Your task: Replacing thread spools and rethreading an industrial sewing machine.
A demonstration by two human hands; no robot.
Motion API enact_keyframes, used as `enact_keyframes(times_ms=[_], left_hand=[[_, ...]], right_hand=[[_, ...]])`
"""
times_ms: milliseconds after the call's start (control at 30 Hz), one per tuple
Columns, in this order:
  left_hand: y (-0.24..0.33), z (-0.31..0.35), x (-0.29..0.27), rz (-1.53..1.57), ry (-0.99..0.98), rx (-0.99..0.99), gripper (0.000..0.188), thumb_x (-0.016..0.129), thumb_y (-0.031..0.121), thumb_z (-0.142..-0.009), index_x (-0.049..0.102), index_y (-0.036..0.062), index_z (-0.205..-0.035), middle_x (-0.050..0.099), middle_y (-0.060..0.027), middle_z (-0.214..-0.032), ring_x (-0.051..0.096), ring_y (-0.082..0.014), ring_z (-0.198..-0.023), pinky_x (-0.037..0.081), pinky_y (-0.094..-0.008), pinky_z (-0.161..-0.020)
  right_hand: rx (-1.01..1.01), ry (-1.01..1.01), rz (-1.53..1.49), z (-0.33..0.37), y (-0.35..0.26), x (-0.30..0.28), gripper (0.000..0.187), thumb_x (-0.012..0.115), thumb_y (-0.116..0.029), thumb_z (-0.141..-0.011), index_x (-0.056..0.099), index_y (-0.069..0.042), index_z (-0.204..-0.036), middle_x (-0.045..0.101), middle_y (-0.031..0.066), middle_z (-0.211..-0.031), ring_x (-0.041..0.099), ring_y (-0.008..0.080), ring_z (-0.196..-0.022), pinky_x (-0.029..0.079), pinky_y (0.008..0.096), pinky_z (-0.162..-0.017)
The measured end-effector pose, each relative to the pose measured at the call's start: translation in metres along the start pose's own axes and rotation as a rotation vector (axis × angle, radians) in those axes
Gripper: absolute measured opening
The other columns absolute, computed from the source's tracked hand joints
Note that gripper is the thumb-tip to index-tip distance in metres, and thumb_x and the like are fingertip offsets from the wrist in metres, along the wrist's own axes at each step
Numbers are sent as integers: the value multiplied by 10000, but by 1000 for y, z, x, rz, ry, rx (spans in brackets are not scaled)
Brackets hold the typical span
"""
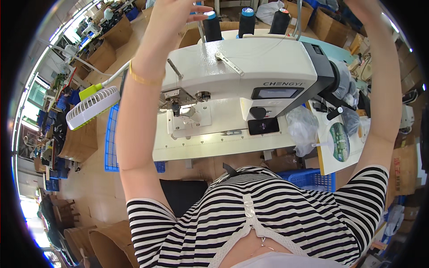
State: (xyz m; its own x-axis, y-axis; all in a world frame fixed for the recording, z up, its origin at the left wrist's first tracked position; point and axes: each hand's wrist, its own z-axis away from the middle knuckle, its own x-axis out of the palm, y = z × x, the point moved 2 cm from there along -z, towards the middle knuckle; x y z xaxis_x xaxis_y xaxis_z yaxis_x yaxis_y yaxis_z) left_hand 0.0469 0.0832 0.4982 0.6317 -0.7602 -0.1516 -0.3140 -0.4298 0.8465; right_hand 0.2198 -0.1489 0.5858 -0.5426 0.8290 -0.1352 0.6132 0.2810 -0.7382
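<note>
Both of my arms are raised past a white sewing machine (214, 62). My left hand (181, 12) is up at the top edge, partly cut off. Its visible fingers stretch apart beside a black thread cone (212, 27) with a light blue top, and nothing shows in them. At the top right only the base of my right hand (363, 8) is in the picture; its fingers are outside it. Two more black thread cones, one blue-topped (246, 23) and one with a red and white top (280, 21), stand behind the machine head.
A dark phone (263, 126) and small thread snips (231, 132) lie on the machine bed. Clear plastic bags (300, 127) and a green oval hand fan (339, 142) are to the right. A white clip-on fan (94, 107) hangs left, above a blue basket (111, 147).
</note>
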Motion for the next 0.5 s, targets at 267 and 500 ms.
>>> enact_keyframes(times_ms=[267,500], left_hand=[[-3,-54,24,-595,-750,-280,486,570,325,-894,605,-125,-1072,666,-269,-942,698,-298,-717,597,-336,-621],[-20,-21,38,-876,-1042,-257,357,653,17,-731,645,-49,-1082,695,-116,-880,687,-181,-776,576,-295,-746]], right_hand=[[167,-514,690,-9,49,53,233,531,-127,-864,673,46,-932,695,177,-821,677,237,-687,550,337,-638],[-351,-478,1102,37,45,43,249,556,-72,-821,608,10,-1051,647,218,-1011,615,364,-983,499,411,-836]])
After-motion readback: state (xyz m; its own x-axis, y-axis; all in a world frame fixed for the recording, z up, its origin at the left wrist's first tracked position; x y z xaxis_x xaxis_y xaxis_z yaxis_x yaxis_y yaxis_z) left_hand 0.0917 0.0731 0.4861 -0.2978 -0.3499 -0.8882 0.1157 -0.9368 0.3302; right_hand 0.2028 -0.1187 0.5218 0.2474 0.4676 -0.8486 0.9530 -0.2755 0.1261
